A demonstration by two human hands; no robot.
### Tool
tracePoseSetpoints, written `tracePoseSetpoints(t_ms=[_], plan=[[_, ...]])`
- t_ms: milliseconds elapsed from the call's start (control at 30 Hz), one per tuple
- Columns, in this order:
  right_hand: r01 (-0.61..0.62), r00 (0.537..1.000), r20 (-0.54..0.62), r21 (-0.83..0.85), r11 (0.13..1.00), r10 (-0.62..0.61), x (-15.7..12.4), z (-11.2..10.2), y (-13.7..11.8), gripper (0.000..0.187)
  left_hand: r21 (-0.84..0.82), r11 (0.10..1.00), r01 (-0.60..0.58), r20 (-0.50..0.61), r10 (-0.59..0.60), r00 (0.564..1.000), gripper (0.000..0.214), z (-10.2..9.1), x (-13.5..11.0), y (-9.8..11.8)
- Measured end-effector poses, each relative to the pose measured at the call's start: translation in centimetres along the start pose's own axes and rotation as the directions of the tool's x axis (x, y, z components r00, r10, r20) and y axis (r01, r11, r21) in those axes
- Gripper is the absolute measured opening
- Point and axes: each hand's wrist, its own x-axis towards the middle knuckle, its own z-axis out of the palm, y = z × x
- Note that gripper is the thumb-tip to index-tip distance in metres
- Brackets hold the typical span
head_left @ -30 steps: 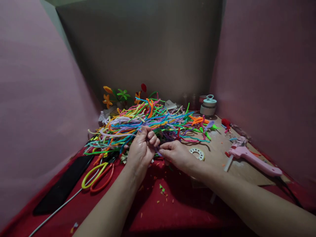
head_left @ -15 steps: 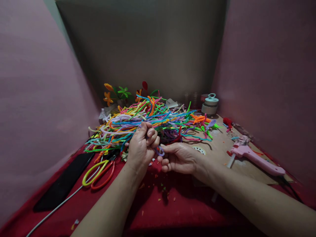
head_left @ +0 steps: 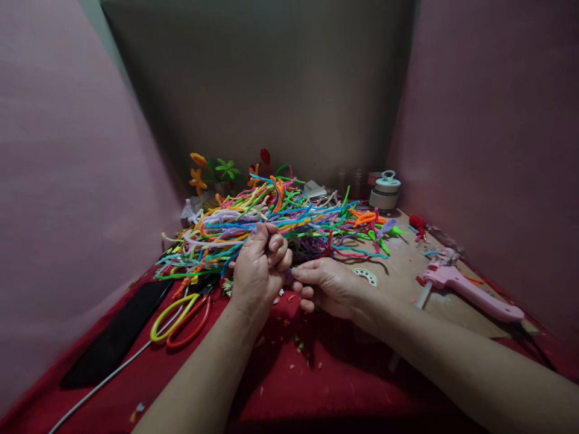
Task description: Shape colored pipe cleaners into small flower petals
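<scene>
My left hand (head_left: 262,265) is curled closed in front of a heap of coloured pipe cleaners (head_left: 271,211). Between it and my right hand (head_left: 332,288) a small bit of purple pipe cleaner (head_left: 288,277) shows; most of it is hidden by fingers. My left fist grips it, while the right thumb and forefinger pinch its other part. The two hands are close together above a red cloth (head_left: 325,386).
Scissors (head_left: 178,322) with yellow and red handles and a black phone (head_left: 120,331) lie at left, beside a white cable (head_left: 102,386). A pink glue gun (head_left: 470,292) rests on a brown board (head_left: 402,265) at right. Pipe-cleaner flowers (head_left: 212,169) stand behind.
The loop of purple pipe cleaner that showed between my hands is now mostly covered by fingers. My right hand has shifted very slightly; the left has stayed nearly still.
</scene>
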Motion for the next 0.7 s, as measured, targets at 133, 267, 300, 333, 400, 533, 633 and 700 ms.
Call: tracePoseSetpoints(t_ms=[133, 267, 300, 333, 400, 533, 633, 700], plan=[[-0.002, 0.999, -0.036, -0.095, 0.996, -0.002, -0.2, 0.2, 0.0, 0.019, 0.007, 1.000, -0.007, 0.010, 0.007, 1.000, 0.017, 0.1, -0.1, 0.1], [0.043, 0.997, -0.049, -0.149, 0.988, -0.051, -0.2, 0.1, 0.0, 0.020, 0.046, 0.997, -0.063, 0.037, 0.061, 0.997, 0.020, 0.0, 0.1, 0.1], [0.065, 0.996, -0.053, -0.159, 0.985, -0.074, -0.2, 0.0, 0.0, 0.020, 0.059, 0.995, -0.083, 0.025, 0.081, 0.996, 0.022, 0.0, 0.2, 0.1], [0.087, 0.994, -0.057, -0.166, 0.982, -0.097, -0.1, 0.0, -0.1, 0.020, 0.072, 0.992, -0.101, 0.009, 0.100, 0.995, 0.022, 0.0, 0.3, 0.2], [0.118, 0.989, -0.069, -0.168, 0.979, -0.132, -0.1, -0.1, -0.2, 0.021, 0.099, 0.988, -0.115, -0.011, 0.117, 0.993, 0.022, -0.2, 0.6, 0.3], [0.127, 0.984, -0.105, -0.159, 0.979, -0.144, -0.1, -0.3, -0.5, 0.023, 0.147, 0.987, -0.071, 0.057, 0.063, 0.996, 0.029, -0.3, 0.7, 0.4], [0.162, 0.973, -0.136, -0.166, 0.973, -0.185, 0.0, -0.5, -0.6, 0.023, 0.215, 0.977, 0.000, 0.066, -0.015, 0.998, 0.028, -0.3, 0.4, -0.1], [0.214, 0.961, -0.136, -0.177, 0.961, -0.240, 0.1, -0.6, -0.6, 0.022, 0.299, 0.953, 0.045, 0.038, -0.059, 0.998, 0.026, -0.4, 0.3, -0.6]])
